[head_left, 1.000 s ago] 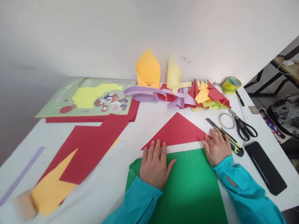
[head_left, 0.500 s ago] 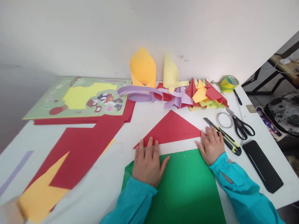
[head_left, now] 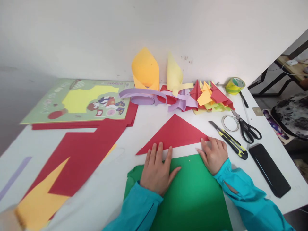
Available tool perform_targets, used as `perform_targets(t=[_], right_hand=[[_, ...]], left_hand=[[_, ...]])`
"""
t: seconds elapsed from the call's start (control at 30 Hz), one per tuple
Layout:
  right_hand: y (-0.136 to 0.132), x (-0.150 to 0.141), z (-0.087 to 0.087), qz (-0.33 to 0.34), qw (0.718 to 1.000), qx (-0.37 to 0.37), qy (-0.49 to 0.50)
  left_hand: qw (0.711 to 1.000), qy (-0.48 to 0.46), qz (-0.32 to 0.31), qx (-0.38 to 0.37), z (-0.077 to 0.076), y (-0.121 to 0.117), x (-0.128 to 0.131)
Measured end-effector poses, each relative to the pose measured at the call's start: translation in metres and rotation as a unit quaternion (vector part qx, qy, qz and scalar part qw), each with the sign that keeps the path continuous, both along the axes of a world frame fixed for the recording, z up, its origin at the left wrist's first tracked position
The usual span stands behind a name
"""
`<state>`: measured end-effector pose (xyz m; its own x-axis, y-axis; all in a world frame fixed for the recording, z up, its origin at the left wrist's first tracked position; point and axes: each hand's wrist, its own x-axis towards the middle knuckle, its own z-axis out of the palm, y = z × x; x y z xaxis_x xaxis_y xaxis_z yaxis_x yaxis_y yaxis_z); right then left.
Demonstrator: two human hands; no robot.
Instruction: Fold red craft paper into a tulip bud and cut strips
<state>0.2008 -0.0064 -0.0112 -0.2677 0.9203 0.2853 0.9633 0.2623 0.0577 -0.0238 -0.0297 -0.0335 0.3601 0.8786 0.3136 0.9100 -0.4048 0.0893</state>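
A red paper triangle (head_left: 174, 133), its peak pointing away from me, lies flat on the white table. My left hand (head_left: 156, 175) rests palm down with fingers spread, fingertips on the triangle's long near edge. At the right corner of the triangle is my right hand (head_left: 214, 156), its index fingertip on the paper and its thumb apart, just below the edge. A large green sheet (head_left: 192, 195) is spread beneath and between both hands, its upper left corner crumpled. Beside my right hand lies a black and yellow utility knife (head_left: 232, 141) with the blade out.
Scissors (head_left: 249, 128), a small tape ring (head_left: 230, 123) and a black case (head_left: 269, 170) are on the right. Folded paper pieces (head_left: 205, 98) and a yellow tape roll (head_left: 235, 86) sit along the wall. Red sheets (head_left: 79, 150), an orange cutout (head_left: 42, 203) and a paper pad (head_left: 43, 110) lie left.
My left hand has slid right along the triangle's near edge, away from its left corner. My right hand has shifted slightly left and down at the right corner. The triangle stays almost in place.
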Motion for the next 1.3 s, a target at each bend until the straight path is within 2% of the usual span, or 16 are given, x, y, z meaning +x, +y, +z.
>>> perform_targets(t=[0.33,0.53,0.93,1.03,1.13,1.3], right_hand=[[-0.007,-0.008,0.009,-0.037,0.998,0.012,-0.049],[-0.008,-0.006,0.014,-0.054,0.997,0.029,-0.043],[0.004,0.025,0.006,-0.075,0.993,0.07,-0.059],[0.006,0.026,0.006,-0.057,0.991,0.113,-0.039],[0.005,0.013,0.008,-0.02,0.991,0.131,0.004],[-0.002,-0.02,0.004,0.121,0.992,0.001,0.045]], left_hand=[[1.0,-0.021,0.008,-0.015,-0.002,-0.001,-0.001],[1.0,-0.009,0.006,-0.006,-0.001,0.0,-0.001],[1.0,0.008,-0.001,0.016,0.002,0.001,-0.001],[1.0,0.01,0.0,0.023,0.003,0.001,-0.001],[0.999,0.018,0.002,0.03,0.005,0.002,0.001],[0.999,0.031,0.009,0.035,0.011,0.001,0.005]])
